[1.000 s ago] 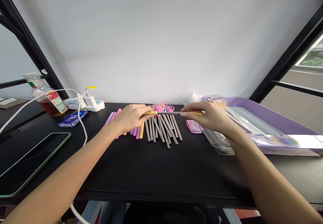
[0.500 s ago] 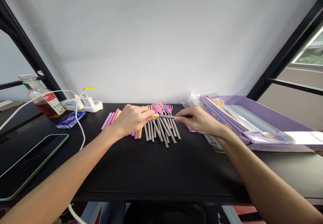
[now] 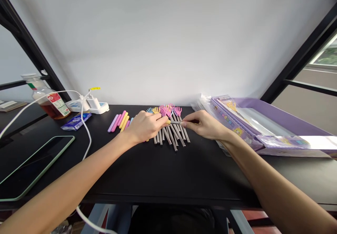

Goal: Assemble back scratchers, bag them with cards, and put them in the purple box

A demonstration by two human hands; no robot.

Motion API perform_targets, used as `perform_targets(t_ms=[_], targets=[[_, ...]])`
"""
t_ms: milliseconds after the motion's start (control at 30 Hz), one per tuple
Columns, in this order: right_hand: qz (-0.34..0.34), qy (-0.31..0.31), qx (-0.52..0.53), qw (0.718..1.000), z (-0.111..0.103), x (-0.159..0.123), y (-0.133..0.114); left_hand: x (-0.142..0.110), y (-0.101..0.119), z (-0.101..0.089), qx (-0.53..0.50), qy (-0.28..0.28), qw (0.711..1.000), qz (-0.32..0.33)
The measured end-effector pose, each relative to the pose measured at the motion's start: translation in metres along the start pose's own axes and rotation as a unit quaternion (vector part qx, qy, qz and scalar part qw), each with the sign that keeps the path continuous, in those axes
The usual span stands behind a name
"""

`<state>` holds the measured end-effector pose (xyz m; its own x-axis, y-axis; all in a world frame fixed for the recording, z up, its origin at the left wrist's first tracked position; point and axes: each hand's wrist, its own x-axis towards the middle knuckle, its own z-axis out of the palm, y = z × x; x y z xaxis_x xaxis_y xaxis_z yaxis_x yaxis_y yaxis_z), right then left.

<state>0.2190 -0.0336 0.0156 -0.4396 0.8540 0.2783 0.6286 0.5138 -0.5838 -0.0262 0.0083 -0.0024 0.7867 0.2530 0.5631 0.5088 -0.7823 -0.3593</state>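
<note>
Head view, from the left: a phone (image 3: 37,167) lies on the black table (image 3: 158,177), and behind it a bottle (image 3: 50,104) of brown liquid leans at a tilt. Next come a blue packet (image 3: 76,121) and a white power strip (image 3: 101,109), with a white cable (image 3: 88,141) looping past. I see purple, pink and yellow tubes (image 3: 118,121) set side by side, some hidden behind the left hand (image 3: 146,125). That hand grips a yellow handle (image 3: 167,122) — thumb and fingers closed round it. From it a thin metal rod (image 3: 176,122) runs level to the right hand (image 3: 204,125), pinched there, above a heap of metal sticks with hand-shaped ends (image 3: 176,137). Beyond — clear plastic bags (image 3: 202,102), then a purple box (image 3: 283,114).
</note>
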Motion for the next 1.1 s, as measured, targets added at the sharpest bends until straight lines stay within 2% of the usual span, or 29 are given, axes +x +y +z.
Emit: perform_targets(t_ms=[167, 267, 400, 467, 533, 600, 667, 733, 800, 867, 933, 1000, 1033, 1100], targets=[[-0.028, 0.011, -0.034, 0.999, 0.003, 0.0, -0.002, 0.001, -0.002, -0.003, 0.016, 0.048, 0.998, 0.028], [-0.039, 0.028, -0.058, 0.997, 0.0, -0.001, -0.005, 0.003, -0.009, -0.012, 0.004, 0.048, 0.998, 0.028], [-0.085, 0.094, -0.135, 0.983, -0.004, -0.004, -0.008, 0.003, -0.022, -0.02, -0.06, 0.0, 0.998, -0.035], [-0.108, 0.099, -0.178, 0.973, -0.005, -0.006, -0.007, 0.0, -0.026, -0.02, -0.128, -0.044, 0.988, -0.075], [-0.112, 0.094, -0.206, 0.968, -0.004, -0.006, -0.004, -0.003, -0.027, -0.018, -0.204, -0.102, 0.967, -0.111], [-0.093, 0.145, -0.193, 0.966, -0.004, -0.006, 0.0, -0.004, -0.026, -0.015, -0.281, -0.135, 0.938, -0.151], [-0.05, 0.253, -0.094, 0.962, -0.006, -0.004, 0.004, -0.003, -0.023, -0.014, -0.373, -0.124, 0.898, -0.199], [-0.016, 0.318, 0.091, 0.944, -0.008, -0.001, 0.004, 0.001, -0.018, -0.016, -0.496, -0.108, 0.827, -0.239], [-0.011, 0.287, 0.288, 0.913, -0.009, 0.002, -0.002, 0.006, -0.013, -0.018, -0.624, -0.134, 0.724, -0.26], [-0.021, 0.232, 0.434, 0.87, -0.005, 0.006, -0.012, 0.011, -0.006, -0.021, -0.712, -0.197, 0.622, -0.259], [-0.025, 0.217, 0.535, 0.816, 0.001, 0.01, -0.023, 0.014, 0.0, -0.021, -0.756, -0.261, 0.547, -0.248], [-0.019, 0.217, 0.612, 0.76, 0.009, 0.012, -0.031, 0.015, 0.005, -0.019, -0.778, -0.298, 0.5, -0.237], [-0.014, 0.217, 0.642, 0.735, 0.012, 0.013, -0.034, 0.015, 0.008, -0.016, -0.783, -0.304, 0.49, -0.234], [0.001, 0.222, 0.681, 0.698, 0.016, 0.014, -0.036, 0.015, 0.012, -0.011, -0.785, -0.299, 0.493, -0.228]])
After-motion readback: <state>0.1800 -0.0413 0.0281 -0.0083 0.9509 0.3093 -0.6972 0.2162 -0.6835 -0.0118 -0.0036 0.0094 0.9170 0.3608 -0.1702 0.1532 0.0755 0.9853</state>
